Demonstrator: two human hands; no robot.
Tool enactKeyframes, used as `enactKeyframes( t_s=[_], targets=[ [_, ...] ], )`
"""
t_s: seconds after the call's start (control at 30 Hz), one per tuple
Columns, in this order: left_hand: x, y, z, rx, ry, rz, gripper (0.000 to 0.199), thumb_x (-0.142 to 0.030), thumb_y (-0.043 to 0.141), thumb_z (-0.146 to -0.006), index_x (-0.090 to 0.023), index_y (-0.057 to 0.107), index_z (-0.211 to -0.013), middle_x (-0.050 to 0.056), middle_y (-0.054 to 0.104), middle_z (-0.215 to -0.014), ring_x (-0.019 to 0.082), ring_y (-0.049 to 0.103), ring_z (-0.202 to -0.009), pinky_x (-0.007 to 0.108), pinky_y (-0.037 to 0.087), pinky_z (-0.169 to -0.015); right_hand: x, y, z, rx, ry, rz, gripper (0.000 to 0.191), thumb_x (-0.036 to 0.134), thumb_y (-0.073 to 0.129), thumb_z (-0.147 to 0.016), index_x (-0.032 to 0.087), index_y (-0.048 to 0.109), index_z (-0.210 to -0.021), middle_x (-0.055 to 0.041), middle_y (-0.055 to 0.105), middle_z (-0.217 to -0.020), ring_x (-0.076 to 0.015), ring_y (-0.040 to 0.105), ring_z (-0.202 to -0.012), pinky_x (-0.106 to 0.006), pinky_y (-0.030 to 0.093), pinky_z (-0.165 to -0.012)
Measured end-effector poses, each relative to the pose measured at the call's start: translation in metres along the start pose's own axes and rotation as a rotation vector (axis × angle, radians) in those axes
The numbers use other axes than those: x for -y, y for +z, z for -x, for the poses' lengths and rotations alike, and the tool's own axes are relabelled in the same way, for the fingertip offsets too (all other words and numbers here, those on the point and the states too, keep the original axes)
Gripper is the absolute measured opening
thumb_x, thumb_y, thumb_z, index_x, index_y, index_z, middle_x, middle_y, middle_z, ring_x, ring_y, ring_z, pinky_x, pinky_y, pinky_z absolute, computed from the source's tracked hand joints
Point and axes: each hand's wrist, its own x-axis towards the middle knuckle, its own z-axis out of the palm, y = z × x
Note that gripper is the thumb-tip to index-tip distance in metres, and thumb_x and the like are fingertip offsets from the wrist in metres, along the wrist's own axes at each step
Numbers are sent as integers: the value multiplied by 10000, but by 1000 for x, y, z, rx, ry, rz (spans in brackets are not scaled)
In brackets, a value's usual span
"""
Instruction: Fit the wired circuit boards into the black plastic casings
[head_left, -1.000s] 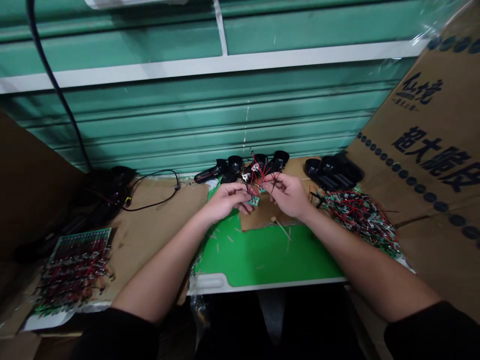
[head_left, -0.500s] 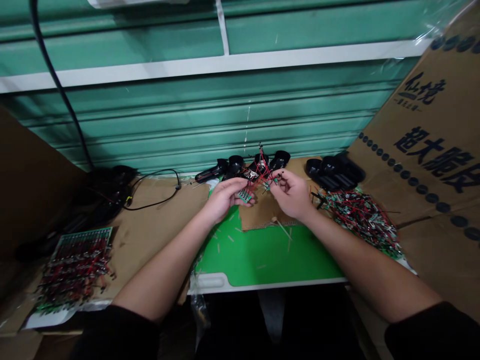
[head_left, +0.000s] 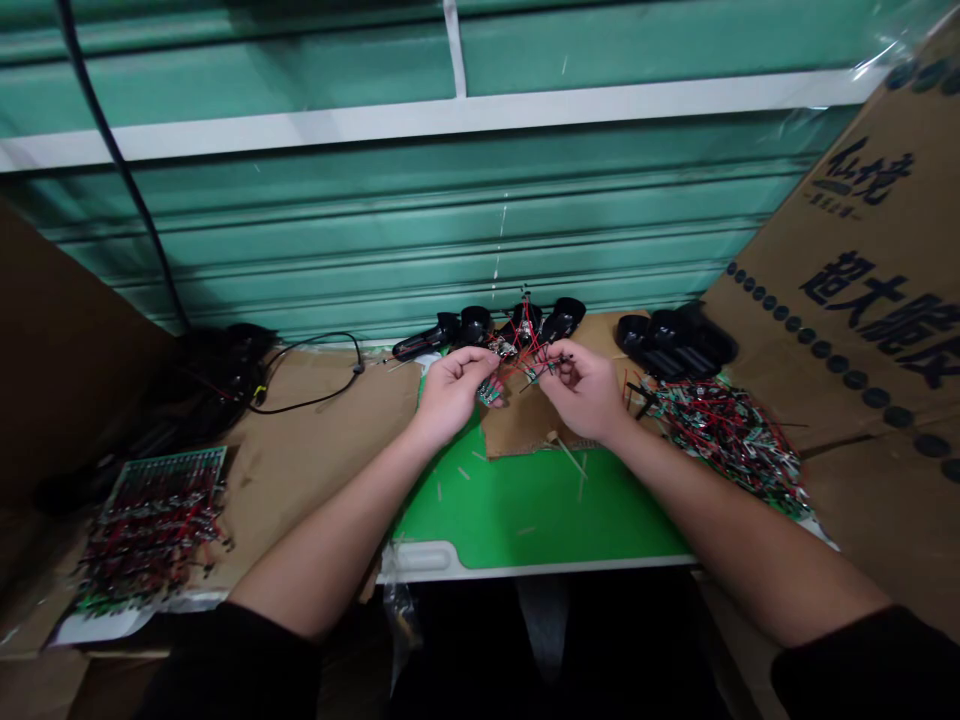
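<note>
Over the far part of the green board [head_left: 510, 510], my left hand [head_left: 450, 395] pinches a small green circuit board [head_left: 490, 391]. Facing it, my right hand [head_left: 581, 388] is closed on red and black wires [head_left: 541, 362], with bits of green circuit board among them. Red wires run through the gap between the two hands. Exactly where each wire joins is too small to make out. Beneath the hands lies a piece of cardboard [head_left: 517, 425]. Black plastic housings [head_left: 475, 326] stand just beyond my fingertips.
To the left, wired circuit boards [head_left: 161, 515] lie in a stack on cardboard. A black cable [head_left: 322, 403] loops behind them. At right are a heap of wired boards [head_left: 731, 435], more black housings [head_left: 667, 340] and a tall carton [head_left: 877, 330]. A green shutter [head_left: 375, 230] closes the back.
My left fingers have curled further around the small circuit board, now tilted differently. My right hand still grips the wires. The view has shifted slightly.
</note>
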Motion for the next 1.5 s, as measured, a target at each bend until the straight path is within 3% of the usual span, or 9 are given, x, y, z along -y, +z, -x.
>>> enactKeyframes(
  t_s=[0.33, 0.67, 0.93, 1.27, 1.5],
  targets=[
    [-3, 3, 4, -44, 78, -53, 488, -571, 913, -769, -181, 670, -934, -29, 669, -619, 128, 598, -507, 290, 576, -542, -1, 4, 3, 46, 54, -54, 438, 544, 724, -874, 140, 698, -1039, -64, 668, -881, -78, 548, -697, -194, 408, -602],
    [3, 3, 5, -41, 245, -155, 589, -698, 888, -806, -162, 654, -870, -3, 684, -628, 92, 578, -488, 219, 479, -496, -4, 8, 2, 33, 72, -116, 543, 638, 774, -852, 138, 657, -1029, -3, 586, -701, -56, 498, -563, -174, 365, -514],
    [7, 3, 4, -63, 193, -85, 639, -760, 868, -794, -199, 616, -969, -60, 607, -585, 107, 535, -439, 247, 545, -440, -2, 8, 2, 29, 27, -149, 585, 696, 760, -883, 134, 642, -999, -6, 601, -736, -41, 523, -562, -159, 410, -503],
    [9, 3, 5, -38, 242, -136, 600, -734, 848, -834, -186, 648, -970, -49, 587, -615, 92, 493, -493, 235, 561, -475, 0, 9, 1, 27, 13, -157, 593, 698, 757, -888, 131, 648, -1022, -2, 591, -709, -42, 526, -571, -149, 401, -501],
    [9, 0, 4, -17, 361, -177, 522, -657, 837, -896, -164, 685, -970, -5, 679, -677, 92, 592, -587, 202, 516, -583, -2, 9, -3, 11, 60, -194, 607, 696, 800, -840, 139, 620, -1002, -1, 597, -710, -43, 531, -581, -155, 397, -501]
  ],
)
